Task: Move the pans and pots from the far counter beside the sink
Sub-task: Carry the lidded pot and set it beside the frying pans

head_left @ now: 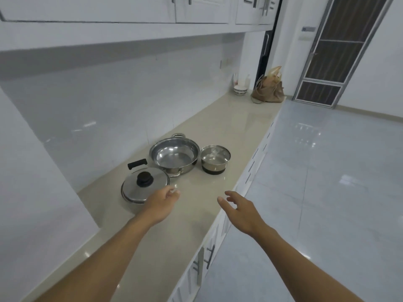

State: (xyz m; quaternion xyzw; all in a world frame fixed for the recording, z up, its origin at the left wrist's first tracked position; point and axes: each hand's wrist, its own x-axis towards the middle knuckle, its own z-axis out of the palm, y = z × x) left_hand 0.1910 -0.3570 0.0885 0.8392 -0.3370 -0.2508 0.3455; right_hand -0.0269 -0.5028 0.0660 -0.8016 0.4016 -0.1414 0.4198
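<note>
Three pieces of cookware sit grouped on the table [229, 118], none lifted

Lidded pan [145, 187]: steel lid with black knob, black handle pointing away toward the wall. Closest to the left hand [162, 201], just beyond and left of its fingertips. Not touching as far as can be seen, though the hand overlaps the pan's near rim in this view

Wide open pot [175, 155]: empty, shiny, two loop handles. Beyond the left hand, directly behind the lidded pan and close against it

Small pot with glass lid [214, 159]: dark base, just right of the wide pot, ahead of the right hand [239, 211] and well apart from it

Hands: both bare and empty. Left hand loosely curled, fingers part-closed on nothing, over the table. Right hand spread, fingers apart, palm angled inward, near the table's front edge

Far beyond both hands, at the table's end: a patterned bowl [240, 90] and a brown bag [268, 90], against a dark doorway. No sink in view, so the destination cannot be placed

Progress, as a judgement: nothing moved yet. All three pieces look to be at the starting place, and the reach is only beginning. Left: grip each piece, carry it off, set it beside the sink. Lidded pan looks the likely first pick. Loose lids may slide if tilted
</note>
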